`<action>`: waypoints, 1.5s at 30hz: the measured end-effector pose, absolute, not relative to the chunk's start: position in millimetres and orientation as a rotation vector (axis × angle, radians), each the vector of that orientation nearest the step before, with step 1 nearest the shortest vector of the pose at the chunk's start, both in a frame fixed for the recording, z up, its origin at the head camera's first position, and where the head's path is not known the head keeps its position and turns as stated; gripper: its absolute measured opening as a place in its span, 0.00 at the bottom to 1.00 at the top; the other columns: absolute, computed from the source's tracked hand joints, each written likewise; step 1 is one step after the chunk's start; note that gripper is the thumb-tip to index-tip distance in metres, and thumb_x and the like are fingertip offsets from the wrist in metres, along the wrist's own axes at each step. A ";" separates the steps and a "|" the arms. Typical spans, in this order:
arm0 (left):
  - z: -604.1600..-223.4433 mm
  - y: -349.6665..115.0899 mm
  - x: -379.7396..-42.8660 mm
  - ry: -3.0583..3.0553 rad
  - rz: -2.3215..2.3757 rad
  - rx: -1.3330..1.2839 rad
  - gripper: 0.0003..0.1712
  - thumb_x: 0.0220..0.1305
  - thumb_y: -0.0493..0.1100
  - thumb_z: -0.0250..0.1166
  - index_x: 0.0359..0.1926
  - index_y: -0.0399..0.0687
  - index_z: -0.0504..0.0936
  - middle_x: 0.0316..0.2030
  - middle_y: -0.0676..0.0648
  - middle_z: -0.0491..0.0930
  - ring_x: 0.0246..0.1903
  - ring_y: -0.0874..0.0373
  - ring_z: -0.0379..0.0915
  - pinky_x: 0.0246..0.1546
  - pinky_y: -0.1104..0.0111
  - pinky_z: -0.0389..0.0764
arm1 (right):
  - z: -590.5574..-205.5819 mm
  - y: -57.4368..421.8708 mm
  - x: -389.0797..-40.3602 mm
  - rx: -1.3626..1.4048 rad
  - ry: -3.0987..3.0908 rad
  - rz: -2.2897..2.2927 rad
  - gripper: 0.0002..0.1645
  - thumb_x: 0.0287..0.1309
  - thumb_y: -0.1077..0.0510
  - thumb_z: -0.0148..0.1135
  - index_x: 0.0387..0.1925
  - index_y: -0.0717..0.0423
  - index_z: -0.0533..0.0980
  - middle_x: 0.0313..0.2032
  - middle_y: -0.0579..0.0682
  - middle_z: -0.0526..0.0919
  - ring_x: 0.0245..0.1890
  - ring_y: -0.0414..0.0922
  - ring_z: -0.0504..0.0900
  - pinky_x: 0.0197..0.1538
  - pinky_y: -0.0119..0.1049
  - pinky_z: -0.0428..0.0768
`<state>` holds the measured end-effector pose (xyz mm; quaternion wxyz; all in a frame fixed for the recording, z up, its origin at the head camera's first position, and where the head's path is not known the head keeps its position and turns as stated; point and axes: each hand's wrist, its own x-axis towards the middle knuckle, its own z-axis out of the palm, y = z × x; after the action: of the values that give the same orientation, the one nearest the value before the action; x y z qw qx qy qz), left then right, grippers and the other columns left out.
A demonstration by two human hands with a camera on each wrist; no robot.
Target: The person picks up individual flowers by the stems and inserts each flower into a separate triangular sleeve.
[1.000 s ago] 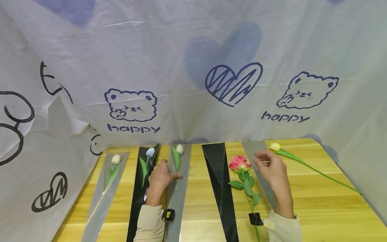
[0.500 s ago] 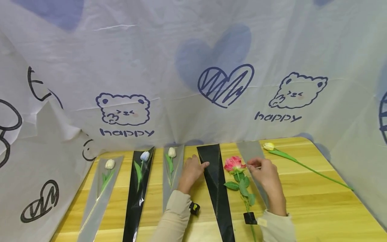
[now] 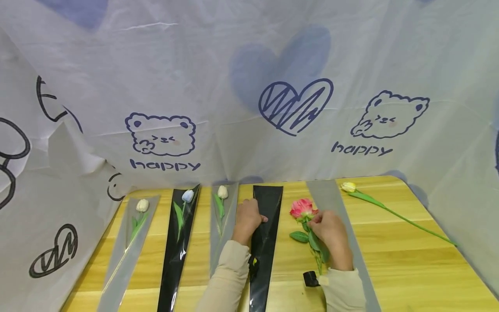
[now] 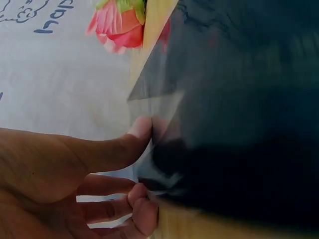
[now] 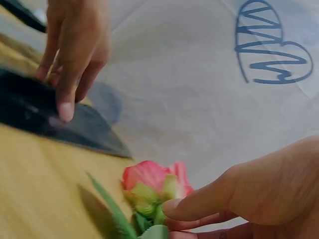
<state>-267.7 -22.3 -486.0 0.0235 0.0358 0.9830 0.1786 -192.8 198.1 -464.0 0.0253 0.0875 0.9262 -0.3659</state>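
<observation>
My left hand [image 3: 246, 222] pinches the edge of a black flower sleeve [image 3: 268, 236], a long tapering wrapper. In the left wrist view its thumb lies on the dark film [image 4: 239, 114] near a clear corner, the fingertips curled at the edge. To the right, my right hand [image 3: 332, 237] pinches a pink rose [image 3: 302, 209] just under its bloom. Thumb and fingers meet at the rose's green base [image 5: 145, 199] in the right wrist view. The rose's green leaves [image 3: 299, 236] hang below the bloom, partly covered by the hand.
Left of my hands lie sleeved tulips: a white one [image 3: 142, 205], a blue one [image 3: 187, 196] and another white one [image 3: 222, 192]. A grey sleeve [image 3: 326, 190] lies beyond my right hand. Farther right is a loose yellow tulip [image 3: 348, 187]. A printed cloth [image 3: 234, 143] hangs behind the table.
My left hand has moved right from the white tulip's sleeve to the black sleeve, whose top has shifted and turned. My right hand has moved left and down from the grey sleeve onto the rose.
</observation>
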 end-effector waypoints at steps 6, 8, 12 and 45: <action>-489.9 -32.4 -269.3 3.041 0.822 0.107 0.22 0.44 0.38 0.86 0.37 0.33 0.85 0.30 0.38 0.84 0.32 0.41 0.82 0.34 0.54 0.84 | -470.8 194.1 -196.8 0.304 2.862 -1.086 0.18 0.63 0.59 0.71 0.20 0.54 0.74 0.23 0.49 0.76 0.22 0.46 0.71 0.28 0.39 0.69; -491.5 -38.9 -268.3 2.968 1.010 0.137 0.25 0.45 0.33 0.83 0.45 0.30 0.84 0.31 0.38 0.84 0.33 0.43 0.82 0.37 0.54 0.83 | -472.4 194.1 -197.1 0.294 2.859 -1.091 0.19 0.63 0.59 0.70 0.19 0.53 0.73 0.21 0.48 0.75 0.21 0.45 0.70 0.28 0.39 0.69; -492.7 -51.2 -264.2 2.652 1.451 0.198 0.33 0.51 0.26 0.75 0.60 0.28 0.77 0.33 0.37 0.83 0.30 0.51 0.77 0.35 0.59 0.81 | -472.7 196.3 -197.3 0.298 2.856 -1.122 0.17 0.63 0.62 0.61 0.19 0.53 0.70 0.18 0.48 0.70 0.20 0.44 0.65 0.27 0.38 0.66; -467.8 -87.4 -242.4 1.920 2.239 0.132 0.13 0.76 0.38 0.60 0.46 0.29 0.82 0.31 0.47 0.86 0.29 0.58 0.83 0.32 0.66 0.83 | -420.5 204.0 -189.6 0.607 2.359 -2.706 0.16 0.65 0.60 0.70 0.47 0.70 0.81 0.30 0.39 0.87 0.32 0.35 0.86 0.32 0.26 0.82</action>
<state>-242.4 -87.4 -467.8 0.0947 0.0447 0.6474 0.7549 -189.6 204.0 -420.5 -0.2469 0.1615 0.6279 -0.7202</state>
